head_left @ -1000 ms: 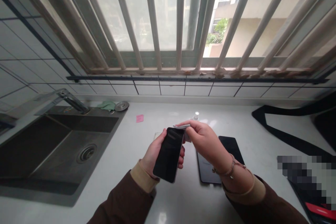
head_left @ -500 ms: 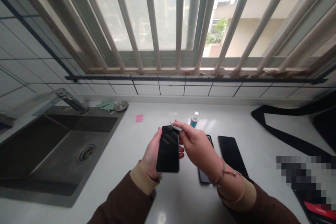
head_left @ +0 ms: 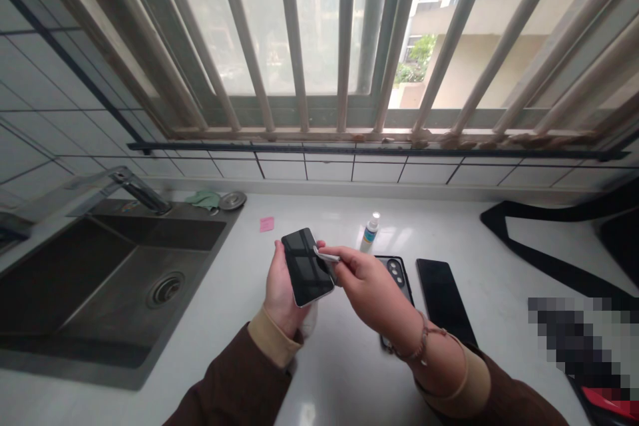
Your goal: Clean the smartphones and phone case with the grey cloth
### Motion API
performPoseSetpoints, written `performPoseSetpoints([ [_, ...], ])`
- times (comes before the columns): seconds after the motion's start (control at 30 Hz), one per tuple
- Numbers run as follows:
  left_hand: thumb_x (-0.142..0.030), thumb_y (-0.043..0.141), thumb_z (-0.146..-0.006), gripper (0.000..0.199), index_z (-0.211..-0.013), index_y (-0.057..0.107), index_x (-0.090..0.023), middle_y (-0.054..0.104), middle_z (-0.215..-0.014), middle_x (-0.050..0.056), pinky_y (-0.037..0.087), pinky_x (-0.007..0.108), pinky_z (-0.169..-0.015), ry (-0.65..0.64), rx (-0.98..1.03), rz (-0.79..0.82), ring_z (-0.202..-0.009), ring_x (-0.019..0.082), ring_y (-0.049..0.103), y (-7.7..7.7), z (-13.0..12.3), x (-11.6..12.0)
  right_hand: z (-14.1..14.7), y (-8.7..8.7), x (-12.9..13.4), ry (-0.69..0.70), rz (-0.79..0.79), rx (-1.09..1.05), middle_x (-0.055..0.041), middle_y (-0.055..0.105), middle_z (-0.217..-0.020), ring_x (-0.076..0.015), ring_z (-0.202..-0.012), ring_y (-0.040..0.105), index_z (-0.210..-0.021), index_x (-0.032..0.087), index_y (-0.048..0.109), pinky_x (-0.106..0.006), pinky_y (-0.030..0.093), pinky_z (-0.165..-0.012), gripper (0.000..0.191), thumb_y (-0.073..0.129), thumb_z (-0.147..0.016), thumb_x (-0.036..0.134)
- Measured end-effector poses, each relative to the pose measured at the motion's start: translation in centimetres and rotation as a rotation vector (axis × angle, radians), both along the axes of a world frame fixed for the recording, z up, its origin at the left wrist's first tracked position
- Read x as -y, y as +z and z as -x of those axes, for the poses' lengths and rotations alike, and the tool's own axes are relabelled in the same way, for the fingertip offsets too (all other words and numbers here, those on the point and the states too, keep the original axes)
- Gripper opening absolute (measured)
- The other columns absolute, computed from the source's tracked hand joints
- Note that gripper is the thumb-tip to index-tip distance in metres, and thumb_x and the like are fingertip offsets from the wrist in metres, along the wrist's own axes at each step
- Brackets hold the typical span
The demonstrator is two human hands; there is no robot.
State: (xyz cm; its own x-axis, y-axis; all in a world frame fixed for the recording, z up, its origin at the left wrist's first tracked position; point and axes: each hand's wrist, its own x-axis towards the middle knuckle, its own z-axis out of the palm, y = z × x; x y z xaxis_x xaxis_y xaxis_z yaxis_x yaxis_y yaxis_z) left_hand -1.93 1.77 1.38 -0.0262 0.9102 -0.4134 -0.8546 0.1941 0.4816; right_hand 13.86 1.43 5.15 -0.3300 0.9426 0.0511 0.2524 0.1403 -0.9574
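Observation:
My left hand (head_left: 280,289) is closed around a dark-screened smartphone (head_left: 305,273), which tilts above the counter with its screen up. Pinched in my right hand (head_left: 367,279) is a slim white object (head_left: 327,257) whose kind I cannot make out. Its tip lies over the right side of the phone's screen; whether it touches the glass I cannot tell. Beneath my right wrist, a black-edged phone case (head_left: 396,271) with camera holes is partly covered. Another black smartphone (head_left: 443,296) lies to the right of the case. A small white-capped bottle (head_left: 370,229) stands behind my right hand.
At the left is a steel sink (head_left: 200,273) with a faucet (head_left: 142,192). A green cloth (head_left: 204,199) and a metal drain cover (head_left: 232,200) sit at its back edge. A pink note (head_left: 267,224) lies on the counter; a black strap (head_left: 549,249) lies at the right.
The smartphone has turned so its top leans left, and it has shifted left and slightly up. My right hand has lowered the white object from the phone's top edge to its right side.

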Motion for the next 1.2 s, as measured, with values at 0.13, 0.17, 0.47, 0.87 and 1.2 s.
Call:
performPoseSetpoints([
  [0.13, -0.061, 0.031, -0.109, 0.067, -0.106, 0.076, -0.012, 0.076, -0.090, 0.013, 0.064, 0.042, -0.084, 0.189, -0.025, -0.082, -0.084, 0.025, 0.076, 0.5, 0.3, -0.2, -0.3, 0.8, 0.2, 0.056, 0.026, 0.029, -0.0064, 0.083, -0.110, -0.0201, -0.095, 0.076, -0.123, 0.022, 0.080, -0.036, 0.060, -0.089, 0.036, 0.052, -0.099, 0.018],
  [0.17, -0.062, 0.030, -0.109, 0.068, -0.105, 0.076, -0.012, 0.076, -0.091, 0.013, 0.063, 0.042, -0.088, 0.241, -0.046, -0.087, -0.086, 0.025, 0.076, 0.6, 0.3, -0.3, -0.5, 1.0, 0.2, 0.074, 0.027, 0.040, -0.0056, 0.083, -0.107, -0.0194, -0.091, 0.075, -0.122, 0.023, 0.081, -0.034, 0.059, -0.085, 0.037, 0.053, -0.098, 0.017],
  [0.47, -0.068, 0.047, -0.103, 0.060, -0.102, 0.076, -0.015, 0.073, -0.085, 0.007, 0.059, 0.043, -0.101, 0.541, -0.167, -0.091, -0.083, 0.020, 0.072, 1.2, 0.4, -0.7, -1.3, -1.1, -1.7, -0.067, 0.296, -0.175, -0.0081, 0.081, -0.105, -0.0191, -0.087, 0.070, -0.121, 0.017, 0.080, -0.029, 0.053, -0.073, 0.039, 0.054, -0.094, 0.028],
  [0.87, -0.075, 0.055, -0.096, 0.057, -0.122, 0.064, -0.024, 0.065, -0.107, 0.005, 0.047, 0.042, -0.115, 0.549, -0.600, -0.494, -0.112, 0.022, 0.068, -1.5, -1.2, 0.7, 2.3, -1.5, 1.0, 0.059, 0.565, -0.648, -0.0076, 0.081, -0.105, -0.0217, -0.098, 0.075, -0.117, 0.018, 0.079, -0.039, 0.057, -0.099, 0.033, 0.063, -0.090, 0.028],
  [1.2, -0.076, 0.056, -0.095, 0.055, -0.118, 0.068, -0.028, 0.069, -0.096, 0.002, 0.059, 0.040, -0.098, 0.525, -0.356, -0.176, -0.097, 0.022, 0.073, 0.5, 0.3, -0.1, 0.8, 0.2, 1.7, 0.337, 0.843, -0.571, -0.0053, 0.075, -0.079, -0.0122, -0.068, 0.067, -0.094, 0.011, 0.079, -0.027, 0.057, -0.076, 0.021, 0.074, -0.081, 0.027],
])
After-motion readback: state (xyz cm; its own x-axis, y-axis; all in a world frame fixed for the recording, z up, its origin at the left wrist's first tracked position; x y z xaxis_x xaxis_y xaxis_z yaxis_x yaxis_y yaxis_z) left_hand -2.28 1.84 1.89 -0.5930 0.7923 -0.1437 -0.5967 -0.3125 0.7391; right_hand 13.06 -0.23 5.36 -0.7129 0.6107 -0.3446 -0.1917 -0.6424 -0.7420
